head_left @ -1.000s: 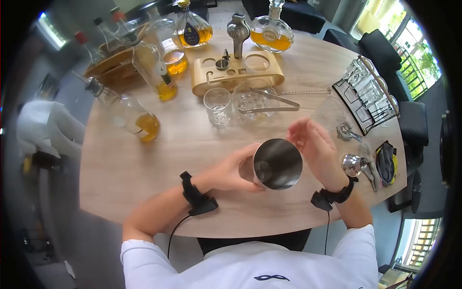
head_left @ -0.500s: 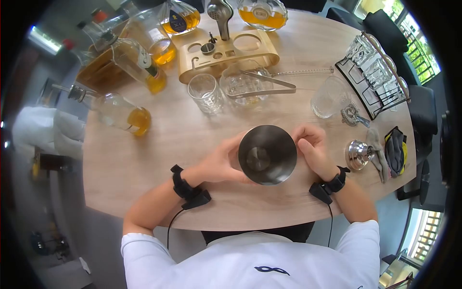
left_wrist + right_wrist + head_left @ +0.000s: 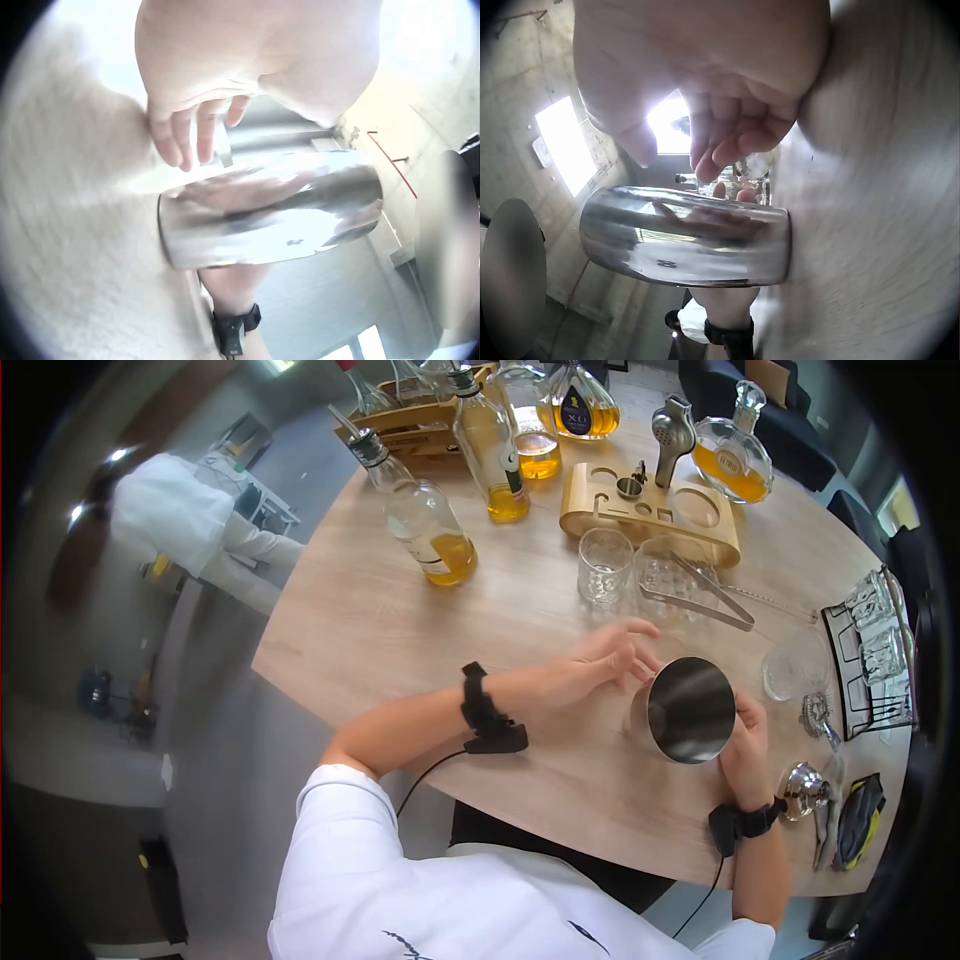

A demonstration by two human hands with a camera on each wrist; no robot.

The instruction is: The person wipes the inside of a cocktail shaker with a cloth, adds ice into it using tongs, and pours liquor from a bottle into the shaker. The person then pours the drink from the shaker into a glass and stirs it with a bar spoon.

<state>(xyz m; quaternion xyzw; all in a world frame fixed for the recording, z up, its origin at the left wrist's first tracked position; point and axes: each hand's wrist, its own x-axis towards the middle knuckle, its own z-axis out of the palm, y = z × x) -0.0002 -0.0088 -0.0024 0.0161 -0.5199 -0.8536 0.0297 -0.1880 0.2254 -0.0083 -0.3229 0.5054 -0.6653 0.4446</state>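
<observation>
shaker tin (image 3: 690,710) upright on table (image 3: 380,630) | L hand (image 3: 600,660) fingers relaxed, beside | R hand (image 3: 745,735) fingers loose, beside

From the head view I can't see most of my right hand (image 3: 745,745); the steel cup (image 3: 690,710) covers its fingers. The glass rack (image 3: 872,650) runs into the dark edge. Both wrist views blur the bench (image 3: 877,247) to a pale smear.
</observation>
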